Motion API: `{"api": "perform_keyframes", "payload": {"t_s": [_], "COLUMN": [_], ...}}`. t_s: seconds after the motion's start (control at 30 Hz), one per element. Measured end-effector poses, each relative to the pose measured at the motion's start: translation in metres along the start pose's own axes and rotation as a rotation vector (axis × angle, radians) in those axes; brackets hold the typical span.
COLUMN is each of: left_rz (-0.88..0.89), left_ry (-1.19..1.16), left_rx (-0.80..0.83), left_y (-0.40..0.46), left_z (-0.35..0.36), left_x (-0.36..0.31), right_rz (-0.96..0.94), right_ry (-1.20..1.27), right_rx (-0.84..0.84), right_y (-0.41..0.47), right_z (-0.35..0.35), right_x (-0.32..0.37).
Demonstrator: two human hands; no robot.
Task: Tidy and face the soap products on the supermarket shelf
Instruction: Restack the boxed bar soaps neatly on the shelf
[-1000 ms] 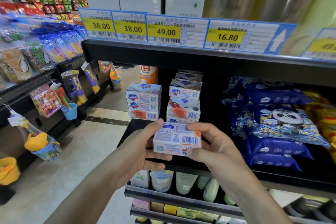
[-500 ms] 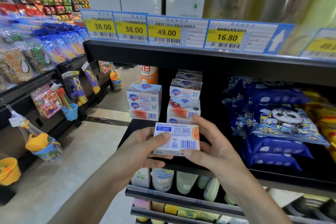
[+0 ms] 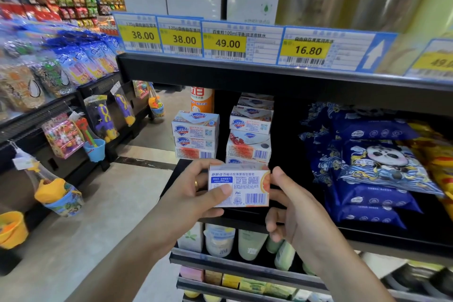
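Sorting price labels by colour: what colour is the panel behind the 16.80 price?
Yellow, with black digits, on a blue-bordered white 16.80 tag; clearest in the head view.

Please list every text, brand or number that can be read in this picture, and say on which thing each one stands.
"38.00": first price tag
"38.00": second price tag
"49.00": third price tag
"16.80": fourth price tag
"Safeguard": stacked soap boxes
"P&G": soap box held in the left hand and right hand
Barcode digits, small print and the price tag at the far right: too blurred to read.
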State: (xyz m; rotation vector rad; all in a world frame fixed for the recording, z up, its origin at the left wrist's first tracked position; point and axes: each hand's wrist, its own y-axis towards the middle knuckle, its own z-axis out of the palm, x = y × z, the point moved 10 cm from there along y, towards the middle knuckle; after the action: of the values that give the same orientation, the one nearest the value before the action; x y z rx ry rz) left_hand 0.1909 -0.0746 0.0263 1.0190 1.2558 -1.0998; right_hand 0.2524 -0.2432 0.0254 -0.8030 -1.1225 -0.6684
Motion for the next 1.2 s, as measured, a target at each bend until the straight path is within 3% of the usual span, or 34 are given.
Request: {"api": "perform_keyframes", "payload": {"t_s": [0.57, 0.87, 1.03, 1.2], "left_rz": [0.057, -0.136, -0.287, -0.318], "left_ry": [0.006, -0.021, -0.057, -0.18], "left_rx": [0.01, -0.01, -0.088, -0.137], "left_y": [-0.004, -0.009, -0.01, -0.004], "left_z": [0.001, -0.003, -0.012, -0.009], "left_x": [-0.005, 0.013, 0.022, 0.026], "right_rz": [-0.014, -0.079, -0.189, -0.318], "right_ry": [0.109, 0.088, 0.062, -0.002], "right_rx": [-0.045, -0.082, -0.061, -0.015], "right_y": [0.01, 0.008, 0.006, 0.005], "right_z": [0.002, -0.002, -0.003, 0.0], "right_x": [-0.005, -0.002, 0.004, 0.011]}}
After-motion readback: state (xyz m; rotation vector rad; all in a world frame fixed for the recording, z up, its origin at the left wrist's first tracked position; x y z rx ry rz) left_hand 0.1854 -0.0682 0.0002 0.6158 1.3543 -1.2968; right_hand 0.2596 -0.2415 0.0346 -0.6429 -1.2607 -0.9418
